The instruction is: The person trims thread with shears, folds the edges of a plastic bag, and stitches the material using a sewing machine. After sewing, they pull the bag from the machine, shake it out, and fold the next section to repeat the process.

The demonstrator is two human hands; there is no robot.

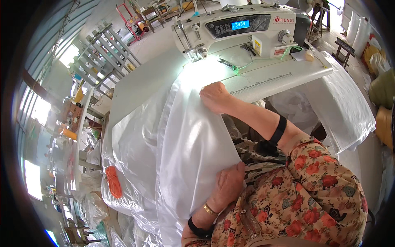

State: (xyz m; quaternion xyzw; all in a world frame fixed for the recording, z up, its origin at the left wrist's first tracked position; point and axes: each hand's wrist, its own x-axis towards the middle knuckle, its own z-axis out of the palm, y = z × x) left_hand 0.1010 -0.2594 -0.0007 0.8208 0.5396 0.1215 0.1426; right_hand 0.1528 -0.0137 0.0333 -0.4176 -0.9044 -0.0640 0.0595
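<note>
Sheeting (185, 136), white and glossy, runs from the person's lap up over the worktop (284, 76) to the foot of the sewing machine (247, 29), with the rest spilling down to the left. The right hand (214, 96) lies knuckles-up on the cloth just short of the needle, fingers curled and pressing it down rather than pinching it. The left hand (228, 183) grips the near edge, thumb on top.

The step in hand looks like lining up a long edge and feeding it under the needle. The next move calls for even tension between both hands, so the slippery cloth goes in flat.

Glare from the machine's lamp washes out the needle and presser foot, so I cannot tell whether the edge is already under them. The left hand's fingers are hidden beneath the cloth, and an orange patch (114, 181) on the hanging part is perhaps a label.
</note>
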